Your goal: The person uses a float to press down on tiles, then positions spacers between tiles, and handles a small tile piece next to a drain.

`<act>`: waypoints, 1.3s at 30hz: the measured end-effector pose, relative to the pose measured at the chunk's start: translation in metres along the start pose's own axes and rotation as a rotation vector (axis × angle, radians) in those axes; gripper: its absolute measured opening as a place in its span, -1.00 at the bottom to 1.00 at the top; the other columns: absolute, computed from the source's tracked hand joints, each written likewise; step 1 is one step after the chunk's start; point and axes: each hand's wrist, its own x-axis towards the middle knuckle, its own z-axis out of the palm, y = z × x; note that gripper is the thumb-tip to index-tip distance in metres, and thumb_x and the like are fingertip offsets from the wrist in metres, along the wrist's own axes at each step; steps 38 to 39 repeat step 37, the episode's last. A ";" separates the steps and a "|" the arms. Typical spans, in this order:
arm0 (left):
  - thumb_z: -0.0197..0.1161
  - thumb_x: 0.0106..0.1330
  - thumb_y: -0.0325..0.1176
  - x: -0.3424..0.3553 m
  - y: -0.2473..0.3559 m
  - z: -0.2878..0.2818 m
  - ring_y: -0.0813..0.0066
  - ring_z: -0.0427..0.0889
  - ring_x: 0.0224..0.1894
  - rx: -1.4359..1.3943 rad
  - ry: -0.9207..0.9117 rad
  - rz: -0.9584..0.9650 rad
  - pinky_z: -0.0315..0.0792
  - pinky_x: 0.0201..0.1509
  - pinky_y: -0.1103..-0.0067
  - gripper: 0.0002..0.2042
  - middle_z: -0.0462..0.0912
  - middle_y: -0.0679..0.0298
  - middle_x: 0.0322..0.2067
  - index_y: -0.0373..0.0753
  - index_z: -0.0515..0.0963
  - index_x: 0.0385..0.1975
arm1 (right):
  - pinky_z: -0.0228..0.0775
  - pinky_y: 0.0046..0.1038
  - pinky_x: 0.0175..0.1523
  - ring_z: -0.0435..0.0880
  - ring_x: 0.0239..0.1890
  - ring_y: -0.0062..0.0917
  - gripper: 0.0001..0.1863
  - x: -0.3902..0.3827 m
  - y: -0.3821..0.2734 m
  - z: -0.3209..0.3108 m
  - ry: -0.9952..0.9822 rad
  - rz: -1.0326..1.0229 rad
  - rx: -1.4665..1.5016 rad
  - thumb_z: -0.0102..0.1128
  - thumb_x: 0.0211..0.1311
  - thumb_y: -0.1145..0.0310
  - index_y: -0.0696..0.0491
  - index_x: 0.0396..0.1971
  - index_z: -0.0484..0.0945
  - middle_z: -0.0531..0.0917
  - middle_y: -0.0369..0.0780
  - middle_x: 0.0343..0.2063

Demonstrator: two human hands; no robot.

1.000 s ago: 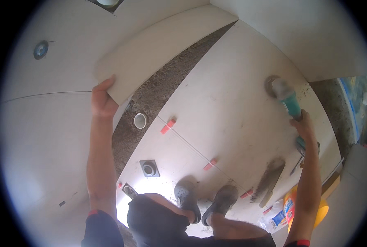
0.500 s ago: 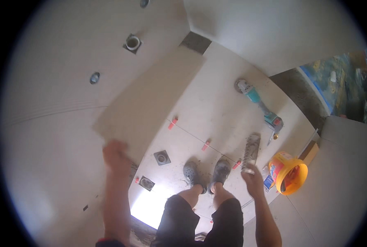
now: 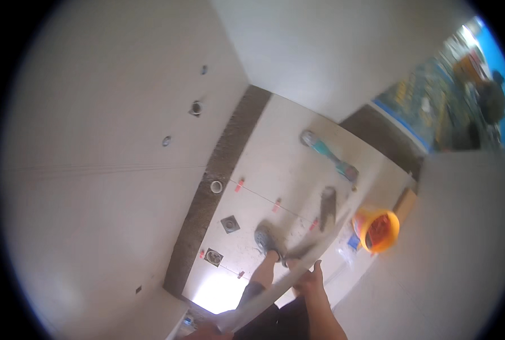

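Note:
A long pale tile strip [image 3: 286, 280], seen nearly edge-on, slants in front of my legs from the bottom edge up toward the bucket. My left hand [image 3: 207, 332], blurred and partly cut off at the bottom, grips its lower end. Closed on the strip's near side is my right hand [image 3: 311, 280], thumb pointing up; most of its fingers are hidden. Flat on the tiled floor beyond the strip lies a notched trowel [image 3: 328, 205]. A teal angle grinder [image 3: 327, 154] rests farther away.
Beside the left wall runs a bare grey strip of floor [image 3: 193, 226] with a white pipe end [image 3: 216, 187]. Red levelling clips [image 3: 276, 205] line the tile joint. A yellow bucket [image 3: 379, 231] stands to the right. Square drain cut-outs [image 3: 230, 224] lie near my left shoe [image 3: 265, 238].
The tile strip has come up off the left side, baring the grey floor and pipe end. My right hand has let go of the trowel and now holds the strip.

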 end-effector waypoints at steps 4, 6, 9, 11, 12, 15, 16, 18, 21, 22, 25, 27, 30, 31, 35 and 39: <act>0.30 0.07 -0.47 0.025 0.116 0.032 0.10 0.35 0.31 0.280 -0.314 0.287 0.12 0.37 0.10 -0.44 0.44 0.08 0.22 -0.15 0.45 0.18 | 0.42 -0.37 -0.07 0.53 -0.22 -0.54 -0.65 -0.035 -0.024 -0.069 -0.543 0.037 0.244 -0.11 0.35 0.00 0.00 -0.19 0.41 0.50 -0.30 -0.32; 0.33 -0.04 -0.58 0.003 0.131 0.052 0.08 0.13 0.44 0.533 -0.371 0.282 -0.21 0.46 -0.01 -0.37 0.35 0.15 0.31 -0.05 0.51 0.15 | 0.39 -0.39 -0.07 0.50 -0.28 -0.54 -0.73 -0.051 -0.021 -0.063 -0.724 0.007 0.423 -0.07 0.33 0.10 0.01 -0.26 0.40 0.47 -0.30 -0.38; 0.35 -0.03 -0.39 -0.009 0.143 0.062 -0.02 0.21 0.39 0.890 -0.200 0.513 -0.14 0.41 -0.09 -0.39 0.34 0.06 0.30 -0.06 0.51 0.16 | 0.34 -0.43 -0.06 0.45 -0.38 -0.53 -0.84 -0.078 -0.044 -0.003 -1.031 -0.076 0.632 -0.02 0.31 0.25 0.02 -0.38 0.38 0.41 -0.32 -0.48; 0.31 0.08 -0.40 -0.014 0.164 0.069 -0.04 0.20 0.39 0.951 0.093 0.480 -0.11 0.43 -0.01 -0.44 0.31 -0.02 0.30 -0.22 0.46 0.19 | 0.31 -0.46 -0.06 0.42 -0.45 -0.53 -0.87 -0.099 -0.060 0.052 -1.195 -0.104 0.614 0.01 0.29 0.35 0.03 -0.45 0.38 0.38 -0.32 -0.54; 0.29 0.13 -0.40 -0.015 0.177 0.075 -0.03 0.20 0.39 0.897 0.224 0.467 -0.08 0.44 0.04 -0.45 0.30 -0.04 0.30 -0.29 0.43 0.19 | 0.29 -0.45 -0.01 0.42 -0.42 -0.53 -0.88 -0.118 -0.064 0.078 -1.254 -0.108 0.527 0.01 0.30 0.37 0.03 -0.44 0.37 0.39 -0.32 -0.52; 0.22 0.25 -0.38 0.013 0.213 0.095 0.01 0.21 0.39 0.576 0.493 0.473 0.02 0.44 0.20 -0.49 0.29 -0.06 0.30 -0.44 0.36 0.20 | 0.27 -0.41 0.05 0.43 -0.36 -0.51 -0.91 -0.146 -0.108 0.122 -1.493 -0.218 0.462 -0.03 0.34 0.40 0.04 -0.38 0.35 0.40 -0.30 -0.46; 0.19 0.30 -0.37 0.016 0.206 0.089 0.03 0.23 0.38 0.395 0.514 0.436 0.06 0.43 0.24 -0.49 0.29 -0.04 0.30 -0.47 0.33 0.21 | 0.27 -0.40 0.06 0.43 -0.34 -0.51 -0.92 -0.148 -0.105 0.128 -1.580 -0.238 0.481 -0.04 0.35 0.41 0.05 -0.36 0.34 0.40 -0.29 -0.45; 0.11 0.37 -0.31 0.020 0.179 0.057 0.06 0.27 0.35 -0.063 0.468 0.252 0.13 0.41 0.27 -0.50 0.30 -0.03 0.30 -0.47 0.28 0.24 | 0.28 -0.37 0.10 0.41 -0.34 -0.49 -0.83 -0.152 -0.081 0.121 -1.468 -0.258 0.588 -0.04 0.35 0.30 0.02 -0.43 0.31 0.36 -0.29 -0.48; -0.05 0.46 -0.16 0.031 0.157 0.007 0.06 0.35 0.28 -0.554 0.243 -0.001 0.23 0.35 0.24 -0.49 0.35 -0.02 0.26 -0.40 0.27 0.27 | 0.28 -0.34 0.13 0.41 -0.32 -0.47 -0.78 -0.155 -0.069 0.165 -1.486 -0.238 0.544 -0.04 0.35 0.24 0.02 -0.46 0.31 0.36 -0.28 -0.48; -0.09 0.48 -0.10 0.042 0.154 -0.001 0.06 0.40 0.24 -0.469 0.142 -0.030 0.27 0.31 0.24 -0.48 0.39 -0.01 0.22 -0.39 0.28 0.25 | 0.27 -0.33 0.13 0.41 -0.31 -0.46 -0.78 -0.150 -0.070 0.174 -1.494 -0.258 0.517 -0.04 0.35 0.24 0.03 -0.46 0.32 0.37 -0.27 -0.47; -0.10 0.49 -0.04 0.119 0.186 0.011 0.06 0.49 0.15 -0.620 0.091 -0.173 0.34 0.26 0.25 -0.47 0.49 -0.01 0.13 -0.39 0.33 0.21 | 0.27 -0.28 0.14 0.41 -0.32 -0.45 -0.77 -0.125 -0.125 0.209 -1.539 -0.456 0.352 -0.04 0.37 0.22 0.03 -0.44 0.33 0.38 -0.28 -0.46; -0.07 0.49 -0.09 0.163 0.221 -0.003 0.07 0.50 0.14 -0.723 0.104 -0.272 0.33 0.26 0.25 -0.51 0.50 0.01 0.11 -0.38 0.34 0.20 | 0.27 -0.27 0.13 0.41 -0.31 -0.44 -0.74 -0.123 -0.143 0.256 -1.526 -0.467 0.260 -0.02 0.36 0.18 0.04 -0.44 0.34 0.38 -0.27 -0.47; -0.05 0.48 -0.19 0.234 0.276 0.009 0.10 0.47 0.16 -0.640 -0.050 -0.327 0.30 0.29 0.24 -0.56 0.47 0.05 0.14 -0.36 0.33 0.21 | 0.28 -0.27 0.08 0.44 -0.28 -0.42 -0.69 -0.136 -0.209 0.309 -1.610 -0.560 0.076 0.03 0.33 0.11 0.04 -0.44 0.35 0.42 -0.26 -0.46; -0.06 0.49 -0.18 0.260 0.287 0.014 0.10 0.46 0.17 -0.588 -0.058 -0.297 0.30 0.29 0.24 -0.55 0.47 0.05 0.15 -0.36 0.32 0.22 | 0.29 -0.27 0.06 0.45 -0.27 -0.42 -0.68 -0.141 -0.221 0.335 -1.671 -0.587 0.014 0.04 0.32 0.09 0.05 -0.44 0.35 0.43 -0.25 -0.46; -0.14 0.52 -0.10 0.357 0.287 0.020 0.08 0.41 0.22 -0.583 -0.061 -0.256 0.26 0.33 0.22 -0.50 0.43 0.04 0.19 -0.37 0.29 0.25 | 0.17 -0.14 0.31 0.54 -0.13 -0.29 -0.68 -0.161 -0.251 0.413 -1.866 -0.538 -0.121 0.18 0.25 0.23 0.13 -0.12 0.47 0.57 -0.15 -0.29; -0.17 0.53 -0.07 0.407 0.339 0.071 0.09 0.40 0.23 -0.598 -0.115 -0.233 0.24 0.34 0.21 -0.49 0.42 0.05 0.20 -0.37 0.29 0.26 | 0.10 -0.08 0.35 0.54 -0.06 -0.27 -0.64 -0.189 -0.325 0.438 -1.903 -0.606 -0.275 0.24 0.21 0.24 0.14 -0.10 0.48 0.58 -0.14 -0.28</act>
